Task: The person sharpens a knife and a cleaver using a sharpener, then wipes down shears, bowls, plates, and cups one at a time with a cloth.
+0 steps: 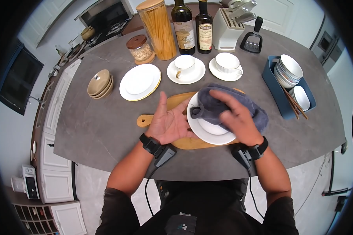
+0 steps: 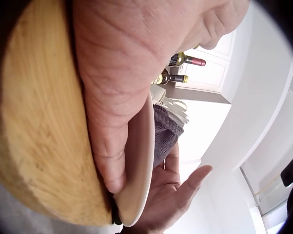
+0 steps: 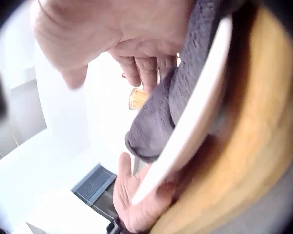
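Observation:
A white plate (image 1: 211,135) stands over the wooden board (image 1: 180,144), its left edge raised in the wrist views. The left hand (image 1: 170,123) is palm up at that edge, its fingers reaching under the rim; in the left wrist view the fingers of the left hand (image 2: 110,161) lie against the plate's underside (image 2: 139,170). A bunched grey cloth (image 1: 215,105) lies on the plate and hangs past its right side. Over the cloth is the right hand (image 1: 241,123), fingers spread and slightly blurred; in the right wrist view the right hand (image 3: 122,29) is beside the cloth (image 3: 156,117), gripping nothing visible.
Small brown bowls (image 1: 101,84) and white plates (image 1: 140,82) are at the left. Behind stand two cups (image 1: 184,64) on saucers, a pasta jar (image 1: 159,31), bottles (image 1: 184,33) and a knife block (image 1: 226,31). A blue bin (image 1: 278,92) with bowls and chopsticks is at the right.

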The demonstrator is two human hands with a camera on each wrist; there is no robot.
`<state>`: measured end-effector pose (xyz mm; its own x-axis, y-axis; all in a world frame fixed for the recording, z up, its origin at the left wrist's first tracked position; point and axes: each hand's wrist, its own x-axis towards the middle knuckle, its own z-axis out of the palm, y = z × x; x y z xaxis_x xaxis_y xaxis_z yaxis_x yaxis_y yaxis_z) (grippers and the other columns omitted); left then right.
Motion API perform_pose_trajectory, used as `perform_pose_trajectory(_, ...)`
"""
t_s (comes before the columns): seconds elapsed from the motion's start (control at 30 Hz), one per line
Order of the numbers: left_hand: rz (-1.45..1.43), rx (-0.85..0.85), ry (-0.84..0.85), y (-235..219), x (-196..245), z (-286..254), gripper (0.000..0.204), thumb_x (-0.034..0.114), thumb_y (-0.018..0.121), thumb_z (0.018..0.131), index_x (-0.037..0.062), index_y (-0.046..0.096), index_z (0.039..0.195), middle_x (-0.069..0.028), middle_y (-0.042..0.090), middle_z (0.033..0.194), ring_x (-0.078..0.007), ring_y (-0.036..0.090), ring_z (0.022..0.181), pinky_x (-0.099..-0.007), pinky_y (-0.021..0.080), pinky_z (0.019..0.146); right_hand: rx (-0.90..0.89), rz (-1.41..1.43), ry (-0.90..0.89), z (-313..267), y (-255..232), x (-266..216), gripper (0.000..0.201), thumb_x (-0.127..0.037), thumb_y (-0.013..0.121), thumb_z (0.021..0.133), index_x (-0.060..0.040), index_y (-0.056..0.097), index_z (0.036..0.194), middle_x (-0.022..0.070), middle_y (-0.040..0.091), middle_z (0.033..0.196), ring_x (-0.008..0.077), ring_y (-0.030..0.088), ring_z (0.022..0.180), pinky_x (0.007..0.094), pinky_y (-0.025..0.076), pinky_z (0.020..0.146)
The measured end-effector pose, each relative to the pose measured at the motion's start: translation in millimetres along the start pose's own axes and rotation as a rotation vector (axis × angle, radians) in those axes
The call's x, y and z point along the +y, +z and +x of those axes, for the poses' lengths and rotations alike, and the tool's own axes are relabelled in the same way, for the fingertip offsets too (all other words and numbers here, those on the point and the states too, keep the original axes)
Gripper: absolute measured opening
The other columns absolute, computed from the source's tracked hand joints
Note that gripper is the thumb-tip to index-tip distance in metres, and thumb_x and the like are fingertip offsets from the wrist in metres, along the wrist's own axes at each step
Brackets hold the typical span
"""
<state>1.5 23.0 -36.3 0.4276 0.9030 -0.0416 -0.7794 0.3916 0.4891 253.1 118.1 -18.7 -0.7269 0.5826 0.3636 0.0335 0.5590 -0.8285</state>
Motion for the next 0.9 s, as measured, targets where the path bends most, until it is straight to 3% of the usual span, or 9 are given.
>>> perform_pose_trajectory(0.07,-0.003,0.0,0.002,0.8,-0.1,-0.5,0.12,0.096,0.032,0.086,0.012,0.014,0.169,-0.0167,0.038,0.166,-0.0377,0.044,0.149,-0.0659,0.037,0.117,0.111,0.854,0.082,9.5,-5.7,4.5,0.078,-0.06,0.047,0.108,-0.0068,0.034,0.163,0.0216,0.044,0.161,0.0308,0.044,0.15,0.043,0.032,0.124)
perform_pose_trajectory(0.1,0.0,0.022,0.0,2.2,0.2,-1.3,0.12,0.096,0.032,0.086,0.0106,0.014,0.169,-0.0169,0.035,0.168,-0.0384,0.041,0.151,-0.0673,0.034,0.118,0.125,0.922,0.114,8.0,-12.0,1.9,0.091,-0.076,0.025,0.104,-0.012,0.021,0.168,0.0241,0.035,0.166,0.0352,0.036,0.154,0.0453,0.025,0.128)
perform_pose_trajectory(0.13,0.0,0.041,-0.006,3.9,0.2,-1.4,0.121,0.096,0.033,0.086,0.0091,0.014,0.169,-0.0171,0.033,0.169,-0.039,0.038,0.153,-0.0687,0.032,0.119,0.129,0.91,0.116,9.4,-14.4,1.2,0.091,-0.076,0.025,0.104,-0.012,0.021,0.168,0.0241,0.035,0.166,0.0352,0.036,0.154,0.0453,0.025,0.128)
perform_pose_trajectory(0.2,0.002,0.031,-0.004,9.6,-0.4,-1.2,0.121,0.096,0.034,0.086,0.0089,0.015,0.169,-0.0168,0.032,0.169,-0.0388,0.037,0.154,-0.0678,0.032,0.12,0.108,1.462,0.092,8.2,-26.1,-0.8,0.091,-0.077,0.024,0.104,-0.0133,0.021,0.169,0.0262,0.033,0.167,0.039,0.032,0.156,0.05,0.024,0.128)
perform_pose_trajectory(0.4,0.049,0.026,0.012,8.1,-0.5,-0.1,0.12,0.096,0.033,0.086,0.0105,0.015,0.169,-0.0165,0.033,0.169,-0.0384,0.038,0.153,-0.0663,0.033,0.12,0.112,1.562,0.133,8.5,-29.6,-6.6,0.093,-0.079,0.025,0.102,-0.0141,0.022,0.169,0.0282,0.027,0.169,0.0438,0.024,0.158,0.0571,0.022,0.128)
perform_pose_trajectory(0.6,0.051,0.018,0.011,8.5,0.0,0.0,0.121,0.095,0.034,0.087,0.0095,0.015,0.169,-0.0174,0.031,0.17,-0.0379,0.037,0.154,-0.0673,0.034,0.119,0.074,1.435,0.125,6.0,-26.6,0.4,0.091,-0.075,0.03,0.104,-0.0107,0.023,0.168,0.0274,0.035,0.166,0.0409,0.033,0.155,0.0518,0.025,0.128)
perform_pose_trajectory(0.67,0.05,0.032,0.017,7.3,1.6,-3.3,0.12,0.095,0.033,0.087,0.0101,0.014,0.169,-0.0169,0.031,0.17,-0.0374,0.038,0.154,-0.0678,0.034,0.119,0.037,0.763,0.092,2.0,-20.5,6.6,0.085,-0.065,0.043,0.107,-0.0061,0.029,0.165,0.0248,0.045,0.16,0.0345,0.043,0.15,0.0457,0.029,0.126)
perform_pose_trajectory(0.73,0.05,0.024,0.017,6.0,0.9,-2.7,0.119,0.095,0.032,0.087,0.0115,0.013,0.17,-0.0153,0.031,0.17,-0.0367,0.038,0.153,-0.0679,0.034,0.118,0.023,0.506,0.122,-0.4,-11.2,-1.4,0.062,-0.029,0.072,0.101,0.0003,0.051,0.152,0.0189,0.059,0.149,0.0243,0.052,0.141,0.0394,0.037,0.12)
perform_pose_trajectory(0.9,0.038,0.084,0.043,5.9,0.4,-4.7,0.118,0.097,0.033,0.085,0.0184,0.011,0.17,-0.0131,0.032,0.17,-0.0376,0.042,0.15,-0.0684,0.035,0.117,-0.05,-0.151,0.009,3.1,-1.9,-16.1,0.045,0.001,0.081,0.083,-0.0007,0.07,0.127,0.0134,0.069,0.131,0.03,0.062,0.126,0.0396,0.044,0.111)
